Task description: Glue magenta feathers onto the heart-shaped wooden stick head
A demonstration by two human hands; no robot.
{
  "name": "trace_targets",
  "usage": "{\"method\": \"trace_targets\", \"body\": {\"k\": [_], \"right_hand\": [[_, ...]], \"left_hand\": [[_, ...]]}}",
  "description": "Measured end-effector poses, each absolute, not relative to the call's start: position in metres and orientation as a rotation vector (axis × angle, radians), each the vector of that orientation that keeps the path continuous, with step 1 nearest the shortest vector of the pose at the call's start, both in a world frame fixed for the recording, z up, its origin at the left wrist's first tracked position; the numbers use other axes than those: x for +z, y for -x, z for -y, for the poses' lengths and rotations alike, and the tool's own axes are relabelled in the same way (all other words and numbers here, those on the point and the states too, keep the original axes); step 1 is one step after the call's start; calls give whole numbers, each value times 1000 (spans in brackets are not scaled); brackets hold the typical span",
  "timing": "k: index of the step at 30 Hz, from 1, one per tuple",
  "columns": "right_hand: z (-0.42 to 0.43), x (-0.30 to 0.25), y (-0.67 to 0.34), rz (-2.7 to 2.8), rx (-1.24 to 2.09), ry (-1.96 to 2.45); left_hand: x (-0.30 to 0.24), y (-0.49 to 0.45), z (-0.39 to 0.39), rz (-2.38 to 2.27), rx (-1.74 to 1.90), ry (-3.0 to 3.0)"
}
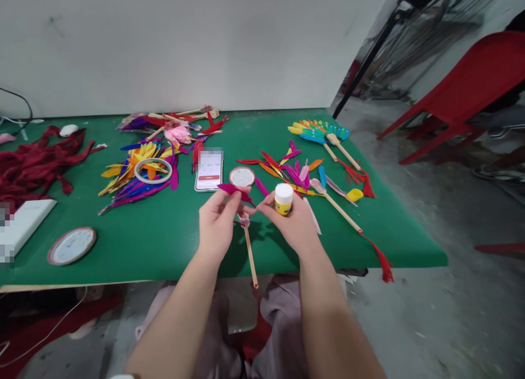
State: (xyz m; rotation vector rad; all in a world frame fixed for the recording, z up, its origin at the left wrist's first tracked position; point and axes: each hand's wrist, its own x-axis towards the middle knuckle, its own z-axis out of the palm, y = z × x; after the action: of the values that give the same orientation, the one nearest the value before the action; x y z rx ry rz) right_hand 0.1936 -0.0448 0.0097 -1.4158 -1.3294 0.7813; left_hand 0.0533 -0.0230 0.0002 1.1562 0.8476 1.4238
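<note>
My left hand (219,217) is closed, pinching a magenta feather (230,188) between thumb and fingers. The feather's thin end points right, toward the fingertips of my right hand (293,223), which are pinched together at its tip. A small bottle (284,198) with a white cap and yellow label sits upright in the crook of my right hand, between thumb and fingers. Below my hands, a wooden-handled fan piece (250,256) with a pale top extends over the table's front edge. My left hand partly hides its top.
Loose colourful feathers (283,168) and a round lid (241,176) lie beyond my hands. At left are a phone (209,174), feather bundles with a tape ring (153,181), another lid (71,246) and dark red cloth (36,165). Feather fans (320,132) lie at right on the green table (394,226).
</note>
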Motion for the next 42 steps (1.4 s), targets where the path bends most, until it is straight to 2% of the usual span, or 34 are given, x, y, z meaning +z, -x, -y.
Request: {"method": "trace_targets", "body": {"k": [3,7,11,13,16,20,26,34,42], "right_hand": [[46,13,-196,1283,798,1463],[46,12,-200,1215,1019,1309],[48,10,-198,1286,1142,1201],[49,11,-195,1364,1084,1258],[52,11,-189,1481,928,1300],[53,10,-185,1581,803,1278],[56,13,-184,1587,793,1271],[59,14,-190,1229,1114,1163],[58,15,-192,1131,1319,1087]], "left_hand": [[2,-47,23,-661,1535,-1149],[3,-40,21,-504,1486,-1155],[3,-40,24,-845,1441,-1382],[3,-44,28,-1010,1479,-1712],[4,-51,32,-1017,1620,-2056],[5,-56,32,-1020,1744,-1942],[8,-54,34,-959,1615,-1828],[8,-49,40,-947,1639,-1540],[15,-45,42,-775,1668,-1625]]}}
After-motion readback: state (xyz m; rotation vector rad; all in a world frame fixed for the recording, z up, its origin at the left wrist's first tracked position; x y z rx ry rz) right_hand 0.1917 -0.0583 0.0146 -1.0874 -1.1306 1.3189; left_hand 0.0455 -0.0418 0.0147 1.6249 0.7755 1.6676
